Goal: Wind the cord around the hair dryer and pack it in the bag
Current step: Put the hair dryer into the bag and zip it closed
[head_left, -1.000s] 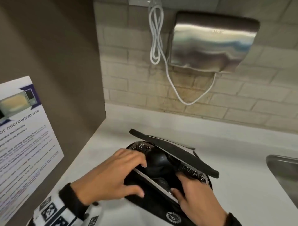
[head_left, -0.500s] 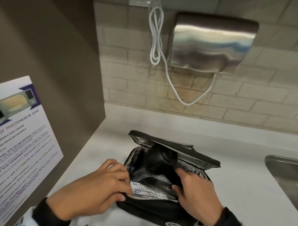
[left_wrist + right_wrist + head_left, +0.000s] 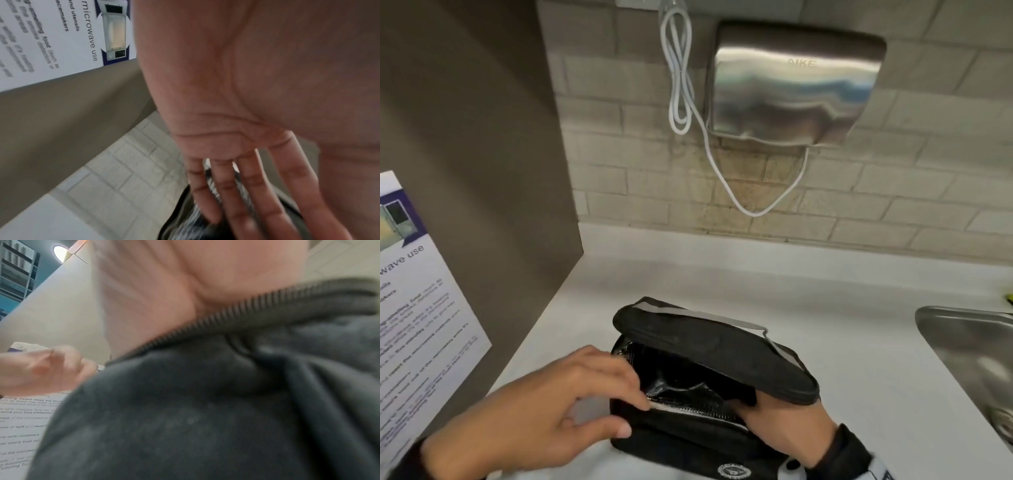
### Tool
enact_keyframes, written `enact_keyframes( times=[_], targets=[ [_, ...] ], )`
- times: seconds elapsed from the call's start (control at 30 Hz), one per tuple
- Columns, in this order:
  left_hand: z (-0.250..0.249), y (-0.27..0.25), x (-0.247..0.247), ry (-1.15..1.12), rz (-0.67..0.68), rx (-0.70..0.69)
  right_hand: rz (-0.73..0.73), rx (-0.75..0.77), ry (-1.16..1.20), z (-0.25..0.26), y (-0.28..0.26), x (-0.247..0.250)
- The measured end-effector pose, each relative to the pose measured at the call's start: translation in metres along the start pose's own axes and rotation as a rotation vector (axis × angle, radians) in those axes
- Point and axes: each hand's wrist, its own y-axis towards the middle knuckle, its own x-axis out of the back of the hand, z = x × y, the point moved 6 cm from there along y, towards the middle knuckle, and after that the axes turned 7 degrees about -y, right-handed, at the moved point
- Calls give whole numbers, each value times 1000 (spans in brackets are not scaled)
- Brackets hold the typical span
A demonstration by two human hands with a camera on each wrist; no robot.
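A black bag [image 3: 688, 442] with silver lining lies on the white counter [image 3: 722, 281], its lid [image 3: 709, 346] lowered halfway over the opening. Inside, only a dark part of the black hair dryer [image 3: 688, 383] shows; its cord is hidden. My left hand [image 3: 633, 414] pinches the bag's front rim, fingertips on the lining and thumb on the outer wall. The left wrist view shows that left hand [image 3: 246, 211] reaching onto the bag [image 3: 180, 227]. My right hand [image 3: 774, 421] reaches into the bag's right end under the lid, fingers hidden. The bag [image 3: 205, 402] fills the right wrist view.
A steel sink [image 3: 969, 359] is set into the counter at the right. A brown side panel [image 3: 465, 171] with a microwave notice [image 3: 417, 325] stands on the left. On the tiled wall hang a metal hand dryer [image 3: 791, 89] and its white cable [image 3: 681, 85].
The hair dryer has sunk deeper into the bag and the lid has come down over it. My left hand shifted to the front rim; my right hand went further under the lid.
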Motion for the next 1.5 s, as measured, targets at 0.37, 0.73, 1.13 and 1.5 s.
enact_keyframes(
  times=[0.37, 0.73, 1.13, 1.5],
  targets=[
    [-77, 103, 61, 19, -46, -134, 19, -62, 461, 0, -15, 8],
    [-100, 240, 5, 354, 590, -18, -278, 125, 223, -52, -69, 13],
    [-43, 273, -106, 555, 1138, 87, -281, 33, 526, -81, -69, 0],
    [-31, 280, -105, 432, 1085, 134, 206, 53, 1062, -120, 19, -22]
  ],
)
